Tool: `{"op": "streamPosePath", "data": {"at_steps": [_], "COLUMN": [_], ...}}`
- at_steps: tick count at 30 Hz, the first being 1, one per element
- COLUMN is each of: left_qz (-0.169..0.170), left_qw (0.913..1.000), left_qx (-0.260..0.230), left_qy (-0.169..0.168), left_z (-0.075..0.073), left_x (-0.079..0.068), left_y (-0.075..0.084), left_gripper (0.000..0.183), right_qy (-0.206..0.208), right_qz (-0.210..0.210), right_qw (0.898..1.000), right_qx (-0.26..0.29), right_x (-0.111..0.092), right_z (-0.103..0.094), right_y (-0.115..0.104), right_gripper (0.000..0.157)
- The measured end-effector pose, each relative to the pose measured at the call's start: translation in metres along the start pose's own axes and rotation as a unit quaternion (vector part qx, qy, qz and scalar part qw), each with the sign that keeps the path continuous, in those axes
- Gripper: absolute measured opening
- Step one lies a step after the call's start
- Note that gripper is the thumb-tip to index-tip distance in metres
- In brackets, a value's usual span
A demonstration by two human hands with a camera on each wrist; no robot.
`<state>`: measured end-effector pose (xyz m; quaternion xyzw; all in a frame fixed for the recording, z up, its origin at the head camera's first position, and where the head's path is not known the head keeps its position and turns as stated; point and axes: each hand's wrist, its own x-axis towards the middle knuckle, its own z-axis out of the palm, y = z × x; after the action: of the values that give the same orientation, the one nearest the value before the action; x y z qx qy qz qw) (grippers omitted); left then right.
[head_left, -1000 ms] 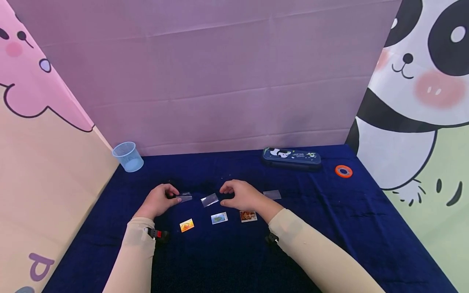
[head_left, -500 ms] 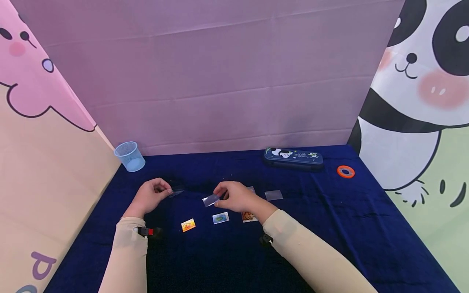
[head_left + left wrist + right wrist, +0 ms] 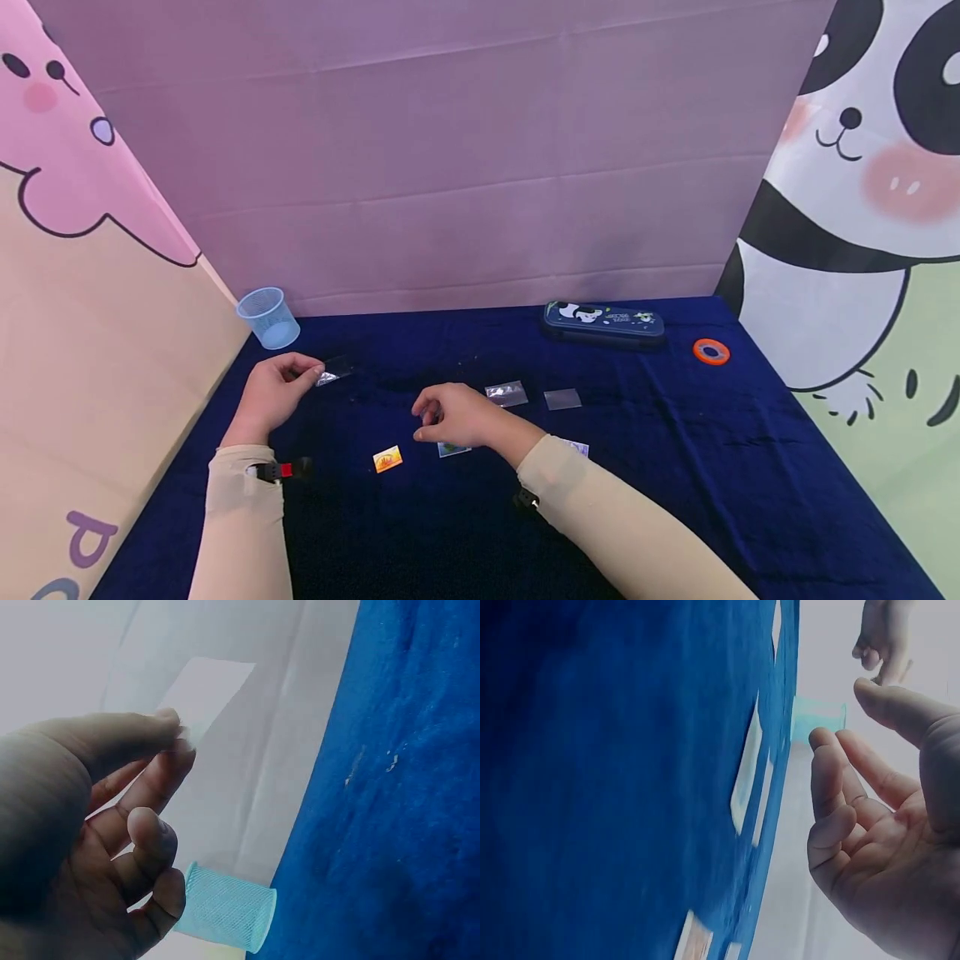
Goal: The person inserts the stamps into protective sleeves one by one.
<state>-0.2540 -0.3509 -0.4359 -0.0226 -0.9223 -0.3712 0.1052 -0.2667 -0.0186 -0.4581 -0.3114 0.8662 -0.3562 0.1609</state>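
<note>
My left hand (image 3: 276, 392), raised at the left of the table, pinches a small clear plastic sheet (image 3: 333, 372) between thumb and fingertips. The sheet (image 3: 214, 686) sticks out past the fingertips in the left wrist view. My right hand (image 3: 461, 417) hovers with loosely curled fingers, thumb apart, holding nothing. It overlaps a small blue-green picture card (image 3: 453, 451). Left of that lies an orange picture card (image 3: 387, 459). A pale purple card (image 3: 577, 447) peeks out behind the right sleeve. Two more clear sheets lie beyond the right wrist, one shiny (image 3: 507, 393), one plain (image 3: 562, 399).
A light blue mesh cup (image 3: 270, 319) stands at the back left of the dark blue cloth (image 3: 420, 533). A panda pencil case (image 3: 603, 323) lies at the back, with an orange ring-shaped roll (image 3: 711, 352) to its right. Purple fabric (image 3: 450, 167) hangs behind.
My left hand has moved left and farther back, carrying the clear sheet. My right hand has shifted left and nearer, uncovering the shiny sheet and partly covering the blue-green card.
</note>
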Motion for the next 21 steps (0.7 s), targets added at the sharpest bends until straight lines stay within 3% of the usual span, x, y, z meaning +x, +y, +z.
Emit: {"op": "streamPosePath", "data": {"at_steps": [10, 21], "left_qz": [-0.013, -0.039], "left_qw": [0.9995, 0.9978], "left_qx": [-0.011, -0.024], "left_qy": [0.027, 0.048], "left_z": [-0.018, -0.035], "left_x": [-0.006, -0.015], "left_y": [-0.001, -0.003], "left_gripper": [0.04, 0.045], "right_qy": [-0.028, -0.058], "right_qz": [-0.001, 0.025], "right_qw": [0.998, 0.993], "right_qx": [-0.055, -0.103], "right_x": [0.01, 0.018], "right_z": [0.019, 0.033], "right_y": [-0.021, -0.037], "right_gripper": [0.024, 0.027]}}
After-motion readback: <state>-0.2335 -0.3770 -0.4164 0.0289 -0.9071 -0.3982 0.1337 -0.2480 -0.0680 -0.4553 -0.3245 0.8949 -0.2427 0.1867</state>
